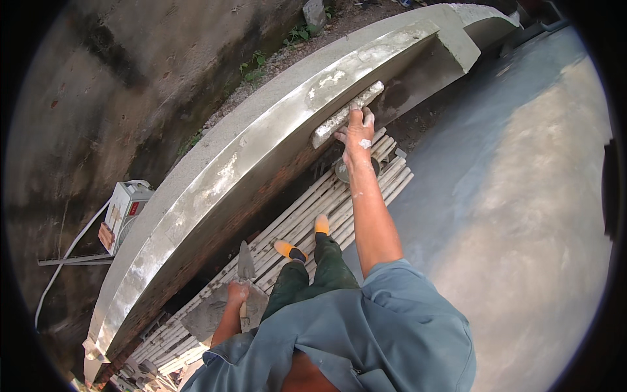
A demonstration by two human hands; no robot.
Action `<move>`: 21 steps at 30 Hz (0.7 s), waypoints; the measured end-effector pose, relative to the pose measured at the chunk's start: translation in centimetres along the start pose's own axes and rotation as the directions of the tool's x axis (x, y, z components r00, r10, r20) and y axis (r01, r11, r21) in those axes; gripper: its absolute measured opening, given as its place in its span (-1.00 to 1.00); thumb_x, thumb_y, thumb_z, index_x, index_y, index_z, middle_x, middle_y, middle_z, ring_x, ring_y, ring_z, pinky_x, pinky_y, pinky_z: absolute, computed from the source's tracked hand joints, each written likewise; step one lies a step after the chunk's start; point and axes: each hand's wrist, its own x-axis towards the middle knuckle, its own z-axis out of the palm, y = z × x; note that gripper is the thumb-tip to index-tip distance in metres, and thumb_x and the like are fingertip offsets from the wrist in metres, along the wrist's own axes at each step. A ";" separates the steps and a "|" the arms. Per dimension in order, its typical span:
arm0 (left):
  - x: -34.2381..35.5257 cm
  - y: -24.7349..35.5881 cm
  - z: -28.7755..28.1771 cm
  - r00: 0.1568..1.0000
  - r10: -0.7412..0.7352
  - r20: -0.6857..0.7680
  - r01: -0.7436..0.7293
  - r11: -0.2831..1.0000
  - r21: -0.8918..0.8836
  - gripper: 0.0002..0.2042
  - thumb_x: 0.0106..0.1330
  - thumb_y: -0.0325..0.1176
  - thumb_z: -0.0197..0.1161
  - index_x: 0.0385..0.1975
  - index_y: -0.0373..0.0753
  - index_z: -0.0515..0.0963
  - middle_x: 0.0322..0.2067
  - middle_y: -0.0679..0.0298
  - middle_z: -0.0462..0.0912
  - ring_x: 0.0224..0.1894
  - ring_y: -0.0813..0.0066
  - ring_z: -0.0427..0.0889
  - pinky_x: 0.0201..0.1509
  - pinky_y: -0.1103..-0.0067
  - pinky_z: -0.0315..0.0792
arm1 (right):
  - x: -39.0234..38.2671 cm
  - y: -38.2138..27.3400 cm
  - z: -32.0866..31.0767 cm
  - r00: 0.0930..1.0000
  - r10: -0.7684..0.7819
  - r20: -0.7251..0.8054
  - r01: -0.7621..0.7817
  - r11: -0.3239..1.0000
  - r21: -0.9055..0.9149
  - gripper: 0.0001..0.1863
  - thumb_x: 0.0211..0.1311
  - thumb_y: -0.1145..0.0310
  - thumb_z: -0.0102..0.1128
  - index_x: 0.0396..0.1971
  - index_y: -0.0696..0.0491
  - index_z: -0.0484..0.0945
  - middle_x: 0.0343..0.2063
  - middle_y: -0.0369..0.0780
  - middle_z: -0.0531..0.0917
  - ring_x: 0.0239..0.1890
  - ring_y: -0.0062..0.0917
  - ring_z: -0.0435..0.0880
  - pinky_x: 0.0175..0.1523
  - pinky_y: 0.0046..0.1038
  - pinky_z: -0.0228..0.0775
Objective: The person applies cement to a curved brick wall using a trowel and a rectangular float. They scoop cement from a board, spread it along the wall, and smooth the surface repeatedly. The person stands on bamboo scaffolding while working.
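Observation:
My right hand (356,134) reaches forward and grips a long plaster float (346,112), pressed flat against the wet grey cement on the curved parapet wall (261,140). My left hand (237,294) is low beside my leg, shut on the handle of a pointed trowel (245,264) together with a flat mortar board (209,315). My feet in orange-toed shoes (307,238) stand on a bamboo scaffold platform (307,209).
A round mortar pan (345,171) sits on the bamboo under my right arm. Beyond the wall is a stained concrete wall (98,85) with a white box unit (124,212) and cables. A grey floor (522,196) lies far below to the right.

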 end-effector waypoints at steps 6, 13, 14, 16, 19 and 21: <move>0.5 1.5 0.8 0.992 0.044 0.120 -0.053 0.996 0.073 -0.53 0.23 -0.09 0.35 -0.15 -0.48 0.68 0.01 -0.30 0.68 0.15 -0.27 0.62 0.23 0.13 0.50 | 7.6 -3.1 -2.6 0.901 -0.435 0.006 0.434 0.898 -0.076 -0.06 0.34 -0.04 0.34 0.47 0.29 0.17 0.00 0.02 0.66 0.01 -0.35 0.67 0.11 -0.37 0.51; 1.0 4.6 1.4 0.995 0.028 0.096 -0.036 0.996 0.082 -0.53 0.24 -0.06 0.32 -0.20 -0.47 0.69 -0.04 -0.30 0.69 0.08 -0.28 0.65 0.17 0.13 0.53 | 10.5 -2.2 -3.7 1.000 0.020 -0.006 -0.019 0.999 0.040 -0.07 0.34 -0.16 0.30 0.48 0.17 0.21 0.12 -0.02 0.59 -0.05 -0.29 0.68 -0.15 -0.25 0.59; 1.2 4.9 1.4 0.993 0.026 0.114 -0.043 0.988 0.148 -0.53 0.24 -0.06 0.31 -0.20 -0.46 0.69 -0.05 -0.30 0.69 0.06 -0.29 0.67 0.16 0.13 0.54 | 11.5 -2.9 -4.0 0.984 -0.180 -0.017 0.180 0.983 0.039 -0.05 0.32 -0.13 0.33 0.49 0.19 0.20 0.08 -0.04 0.61 -0.09 -0.33 0.67 -0.18 -0.29 0.57; 1.7 5.6 1.5 0.992 0.098 0.084 -0.111 0.979 0.169 -0.53 0.24 -0.06 0.31 -0.18 -0.45 0.69 -0.05 -0.30 0.69 0.04 -0.29 0.67 0.15 0.13 0.55 | 14.5 -4.7 -4.9 0.898 -0.439 0.018 0.439 0.898 0.005 -0.02 0.30 -0.13 0.34 0.50 0.21 0.17 -0.01 -0.08 0.63 -0.16 -0.39 0.65 -0.23 -0.35 0.51; 2.4 6.7 1.6 0.997 0.027 0.074 -0.033 0.996 0.079 -0.51 0.23 -0.05 0.31 -0.13 -0.45 0.68 -0.04 -0.31 0.69 0.06 -0.29 0.67 0.17 0.13 0.55 | 18.2 -4.8 -6.1 1.000 0.012 -0.021 -0.012 1.000 -0.009 -0.09 0.32 -0.23 0.25 0.43 0.13 0.26 0.04 -0.02 0.62 -0.14 -0.24 0.68 -0.19 -0.22 0.56; 2.7 7.6 1.7 0.995 -0.036 0.097 0.034 0.999 0.021 -0.49 0.23 -0.05 0.31 -0.09 -0.46 0.67 -0.04 -0.31 0.69 0.07 -0.29 0.67 0.18 0.13 0.55 | 18.7 -2.9 -6.2 0.919 0.391 -0.043 -0.391 0.920 0.015 -0.14 0.31 -0.25 0.24 0.38 0.10 0.32 0.10 -0.01 0.60 -0.08 -0.15 0.69 -0.15 -0.14 0.59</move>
